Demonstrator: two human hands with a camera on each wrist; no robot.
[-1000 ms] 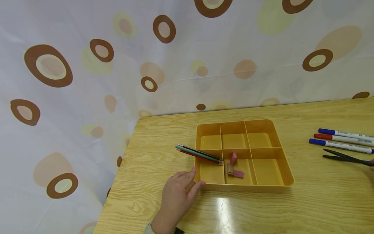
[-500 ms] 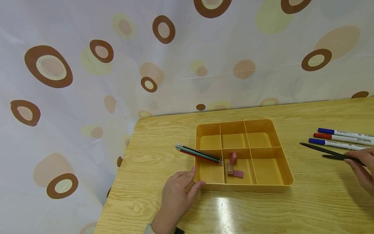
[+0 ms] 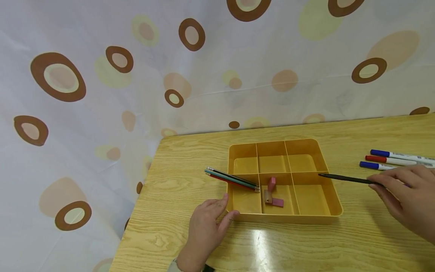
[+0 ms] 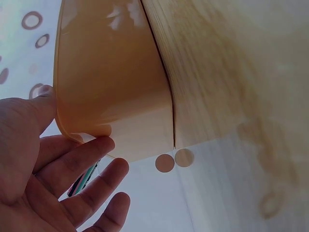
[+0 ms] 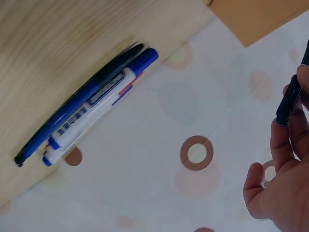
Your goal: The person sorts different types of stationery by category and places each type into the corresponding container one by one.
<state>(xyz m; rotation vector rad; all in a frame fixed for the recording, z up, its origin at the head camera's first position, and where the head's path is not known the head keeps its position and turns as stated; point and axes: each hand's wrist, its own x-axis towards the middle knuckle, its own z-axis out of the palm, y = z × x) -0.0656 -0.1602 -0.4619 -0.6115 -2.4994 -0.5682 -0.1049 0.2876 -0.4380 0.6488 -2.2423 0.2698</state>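
In the head view my left hand (image 3: 207, 223) touches the near left corner of an orange six-compartment tray (image 3: 285, 218), thumb at the front wall and index finger at the left rim. The left wrist view shows its other fingers loosely spread beside the tray's wall (image 4: 111, 63). My right hand (image 3: 408, 200) pinches a slim black pen (image 3: 350, 178) at one end. The pen's far tip hangs over the tray's right edge. In the right wrist view the same pen (image 5: 289, 99) sits between thumb and fingers.
Several pencils (image 3: 234, 181) lean out over the tray's left wall. Pink erasers (image 3: 277, 203) and a small brown sharpener-like block (image 3: 267, 197) lie in the front middle compartment. Blue- and red-capped markers (image 3: 384, 159) lie at the right. A second dark pen (image 5: 82, 101) lies beside them.
My right hand has come in from the right edge, picked up one of two crossed black pens and carried it left to the tray. My left hand has stayed put.
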